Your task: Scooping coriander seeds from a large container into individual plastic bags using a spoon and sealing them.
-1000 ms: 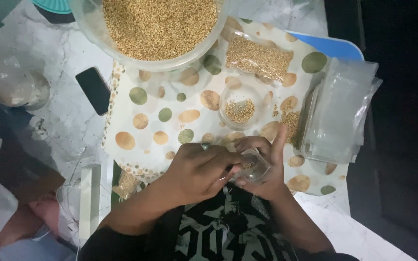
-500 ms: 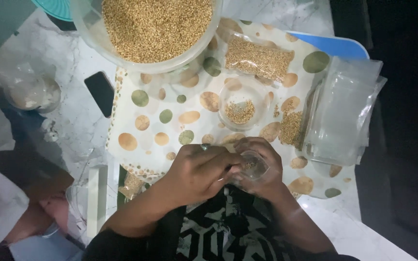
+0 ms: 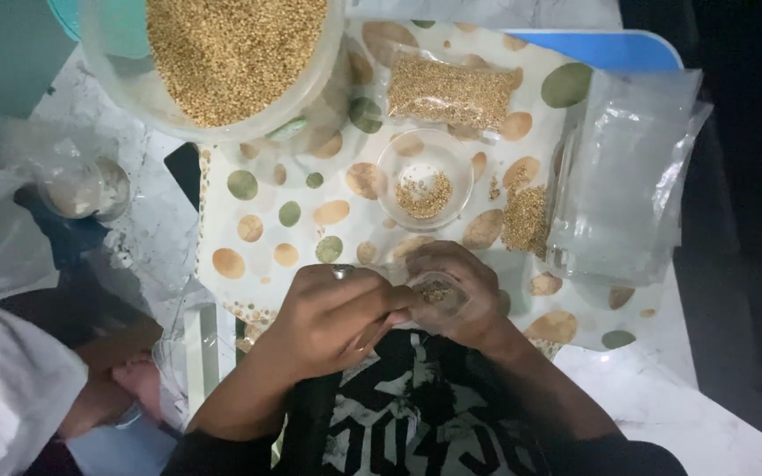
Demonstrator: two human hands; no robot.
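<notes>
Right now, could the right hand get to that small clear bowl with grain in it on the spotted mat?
Probably yes. The small clear bowl sits just beyond the right hand with only bare spotted mat between them. But that hand is cupped around a small clear bag of grain, which the left hand also touches.

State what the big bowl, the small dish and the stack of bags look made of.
Big bowl: translucent plastic, probably; cloudy wall. Small dish: clear plastic or glass; the mat's spots show through. Bags: thin clear plastic film, glossy and creased.
</notes>
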